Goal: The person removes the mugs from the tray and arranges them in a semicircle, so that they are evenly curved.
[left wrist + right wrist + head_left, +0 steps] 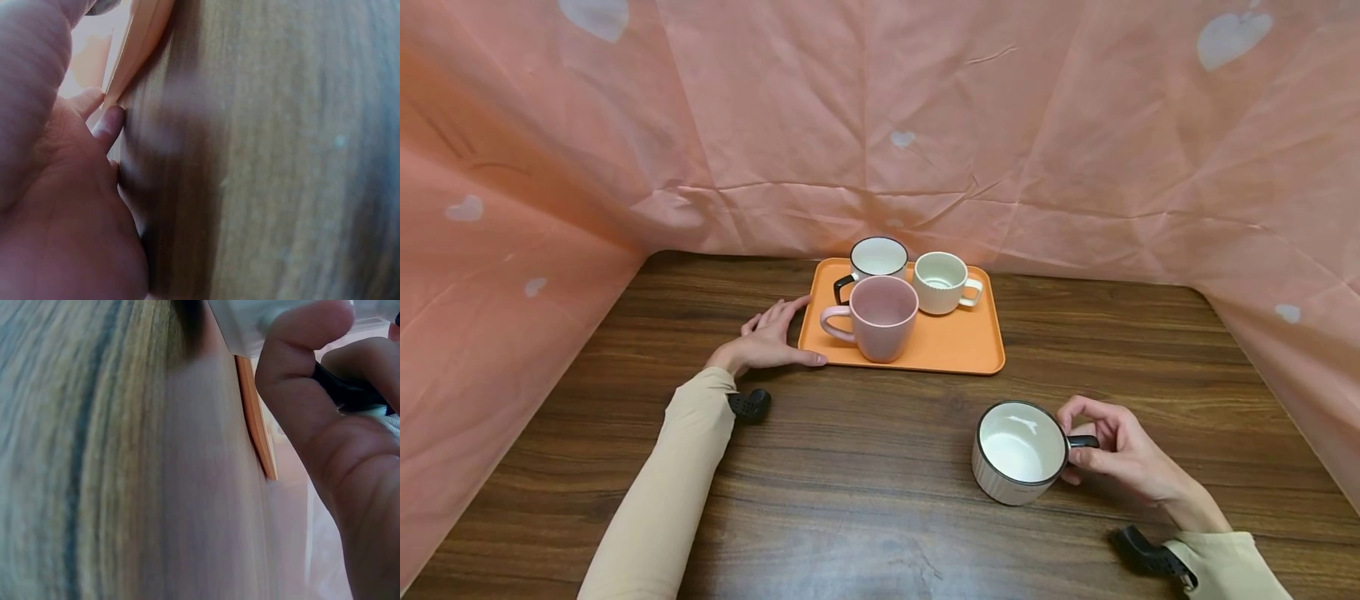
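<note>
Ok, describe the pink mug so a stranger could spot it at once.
On the dark wooden table, find the orange tray. Of the three vessels standing on it, the pink mug is nearest the camera, its handle pointing left. It is pink inside and out; its neighbours, a dark-rimmed mug and a cream cup, are pale inside.

The pink mug (883,325) hid the lower part of the far mug (879,257) behind it. Fingers of the right hand (1123,454) partly covered the ribbed mug's (1000,482) black handle (1084,442). The near edge cut off the left sleeve (662,492) and right sleeve (1225,562). In the left wrist view, the tabletop (281,156) was blurred and the tray (145,37) cut off.
</note>
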Available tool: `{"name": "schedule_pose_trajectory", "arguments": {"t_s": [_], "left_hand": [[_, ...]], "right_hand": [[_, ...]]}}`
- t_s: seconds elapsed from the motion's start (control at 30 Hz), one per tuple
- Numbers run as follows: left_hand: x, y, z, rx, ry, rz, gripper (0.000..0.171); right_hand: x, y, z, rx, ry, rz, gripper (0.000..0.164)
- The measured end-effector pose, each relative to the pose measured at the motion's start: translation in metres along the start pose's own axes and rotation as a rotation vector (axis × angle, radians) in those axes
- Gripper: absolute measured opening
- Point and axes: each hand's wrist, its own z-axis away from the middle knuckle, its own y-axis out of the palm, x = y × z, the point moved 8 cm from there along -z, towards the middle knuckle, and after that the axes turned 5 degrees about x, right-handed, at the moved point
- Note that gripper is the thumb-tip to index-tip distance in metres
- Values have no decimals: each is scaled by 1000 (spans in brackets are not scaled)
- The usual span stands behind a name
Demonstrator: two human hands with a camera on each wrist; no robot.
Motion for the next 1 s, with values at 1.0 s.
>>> {"name": "schedule_pose_trajectory", "arguments": {"t_s": [1.0], "left_hand": [[-2,0,2,4,4,22,119]], "right_hand": [[-10,7,13,74,77,-164,51]]}}
